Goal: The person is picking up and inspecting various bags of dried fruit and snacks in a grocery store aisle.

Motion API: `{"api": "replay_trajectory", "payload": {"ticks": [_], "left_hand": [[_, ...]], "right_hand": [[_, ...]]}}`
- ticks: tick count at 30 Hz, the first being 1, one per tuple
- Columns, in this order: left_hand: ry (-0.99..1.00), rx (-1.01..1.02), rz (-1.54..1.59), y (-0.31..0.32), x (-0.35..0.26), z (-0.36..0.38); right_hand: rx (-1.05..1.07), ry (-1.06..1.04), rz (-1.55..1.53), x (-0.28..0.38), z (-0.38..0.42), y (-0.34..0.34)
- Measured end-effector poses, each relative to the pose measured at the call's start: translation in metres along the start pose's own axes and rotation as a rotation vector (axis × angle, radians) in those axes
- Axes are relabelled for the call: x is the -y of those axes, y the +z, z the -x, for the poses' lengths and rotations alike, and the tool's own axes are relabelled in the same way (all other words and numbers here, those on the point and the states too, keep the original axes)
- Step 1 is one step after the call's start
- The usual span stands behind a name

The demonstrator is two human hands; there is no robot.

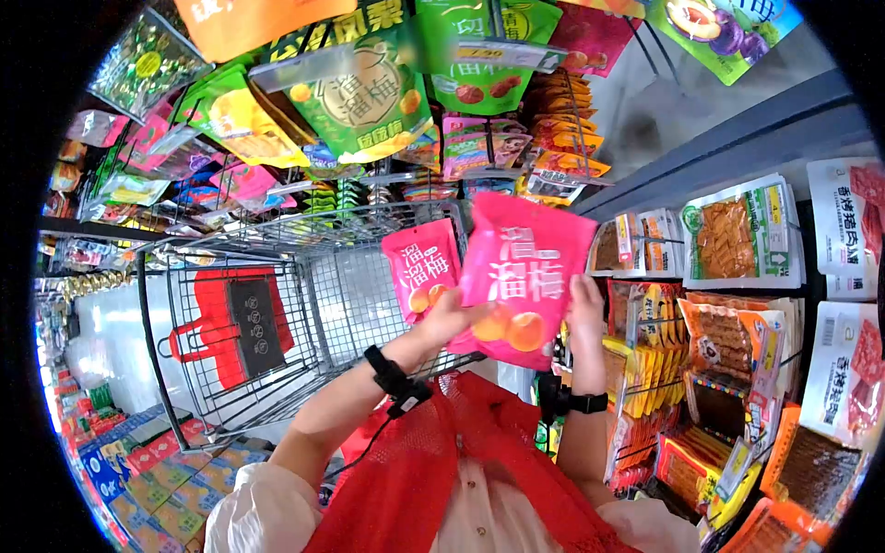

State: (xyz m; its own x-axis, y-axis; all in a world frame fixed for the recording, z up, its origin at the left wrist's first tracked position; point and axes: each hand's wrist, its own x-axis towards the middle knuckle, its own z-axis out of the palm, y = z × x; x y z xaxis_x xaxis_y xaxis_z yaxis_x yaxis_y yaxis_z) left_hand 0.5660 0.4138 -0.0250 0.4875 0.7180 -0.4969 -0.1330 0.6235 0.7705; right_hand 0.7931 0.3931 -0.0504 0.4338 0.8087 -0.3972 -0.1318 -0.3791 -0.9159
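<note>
Two pink snack bags with white lettering and orange fruit pictures are in front of my chest. The larger-looking pink bag [527, 276] is upright, with my right hand [584, 309] holding its right edge. At the lower left of that bag is my left hand [449, 321], its fingers closed at the bag's edge and partly hidden. The other pink bag [420, 267] is just behind and to the left, overlapped by the first, with my left hand at its bottom. Whether my left hand grips one bag or both is unclear.
A metal shopping cart [318, 295] stands at the left, with a red bag [217, 323] in it. Hanging snack packets [359, 92] fill the rack ahead. Packaged meat snacks [728, 240] hang on the right-hand shelves. Stacked boxes [175, 484] are at the lower left.
</note>
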Motion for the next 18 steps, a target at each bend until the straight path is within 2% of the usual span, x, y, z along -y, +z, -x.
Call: {"api": "replay_trajectory", "payload": {"ticks": [2,3,6,10,14,16,18], "left_hand": [[-0.054,-0.127,0.123,-0.028,0.015,0.023],[-0.193,-0.226,0.155,-0.045,0.021,0.033],[-0.222,-0.279,0.291,-0.106,0.066,0.042],[-0.243,-0.302,0.361,-0.144,0.090,0.035],[-0.124,-0.258,0.411,-0.164,0.124,-0.010],[-0.102,-0.554,-0.208,-0.188,0.163,-0.048],[-0.046,-0.530,-0.236,-0.219,0.223,-0.082]], "right_hand": [[0.180,0.159,0.030,0.003,0.029,0.015],[0.243,0.134,0.060,-0.009,0.033,0.018],[0.235,0.058,0.129,-0.014,0.053,0.035],[0.253,0.065,0.127,-0.035,0.069,0.046],[0.294,0.053,0.208,-0.039,0.088,0.053],[0.254,0.037,0.235,-0.038,0.094,0.052],[0.235,0.054,0.243,-0.041,0.096,0.047]]}}
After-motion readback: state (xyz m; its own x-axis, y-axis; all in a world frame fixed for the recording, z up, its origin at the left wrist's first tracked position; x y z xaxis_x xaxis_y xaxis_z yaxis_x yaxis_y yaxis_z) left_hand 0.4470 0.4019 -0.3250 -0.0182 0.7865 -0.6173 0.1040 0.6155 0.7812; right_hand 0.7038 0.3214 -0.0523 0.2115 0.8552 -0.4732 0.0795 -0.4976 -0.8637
